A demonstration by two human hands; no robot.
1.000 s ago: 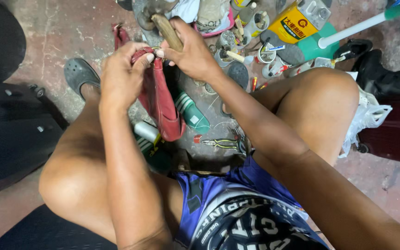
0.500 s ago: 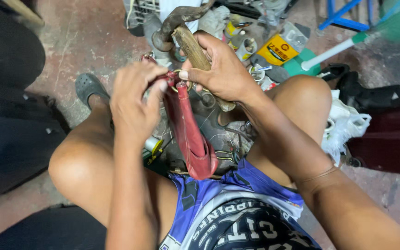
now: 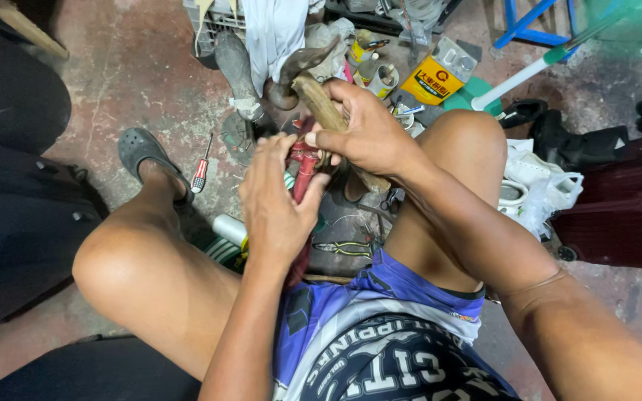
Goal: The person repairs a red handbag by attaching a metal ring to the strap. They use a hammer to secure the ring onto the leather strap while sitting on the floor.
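My left hand (image 3: 276, 200) grips a red leather shoe piece (image 3: 305, 174) held upright between my knees. My right hand (image 3: 362, 134) is closed around the wooden handle of a hammer (image 3: 313, 93), whose dark metal head points up and to the left just above the red piece. The thumb and fingertips of my right hand also touch the top of the red piece. Most of the red piece is hidden behind my left hand.
A red-handled screwdriver (image 3: 200, 174) lies on the concrete floor beside my grey clog (image 3: 143, 152). Pliers (image 3: 347, 249) rest on a dark mat below my hands. A yellow can (image 3: 432, 78), small tubes, a white cloth (image 3: 273, 33), white shoes (image 3: 533, 189) and a blue stool (image 3: 536, 22) crowd the far side.
The red piece has been drawn in closer and turned, so my left hand now covers most of it. The hammer stays in my right hand, its head now tilted further up.
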